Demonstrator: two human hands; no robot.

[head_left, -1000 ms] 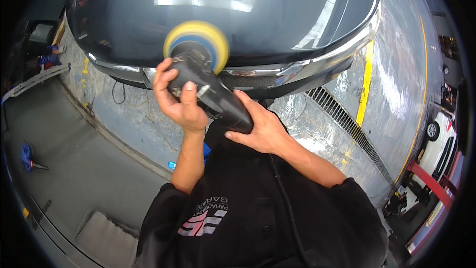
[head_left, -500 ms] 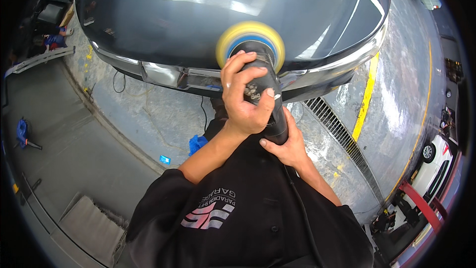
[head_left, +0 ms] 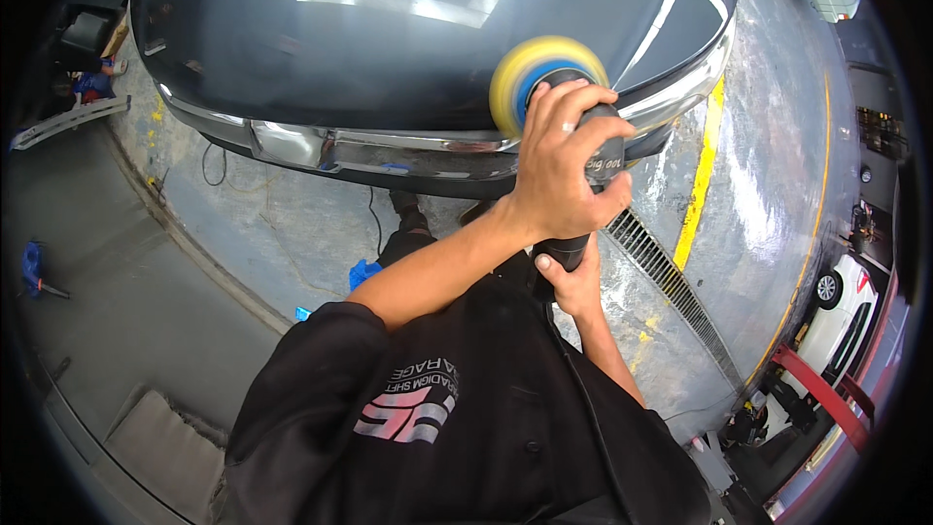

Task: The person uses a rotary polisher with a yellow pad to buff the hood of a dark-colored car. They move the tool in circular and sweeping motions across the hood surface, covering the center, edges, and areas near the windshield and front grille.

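My left fingers [head_left: 595,132] and right fingers [head_left: 555,273] are clamping the polisher [head_left: 604,157], its yellow pad [head_left: 507,87] spinning against the hood [head_left: 340,58] beside the chrome trim [head_left: 418,143]; an outward tilt could be scuffing that trim.

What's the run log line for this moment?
left hand: on polisher body | right hand: on polisher rear | yellow pad: on dark bodywork

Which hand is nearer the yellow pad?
The left hand: its fingers curl over the front of the black polisher, right behind the yellow pad. The right hand holds the rear end.
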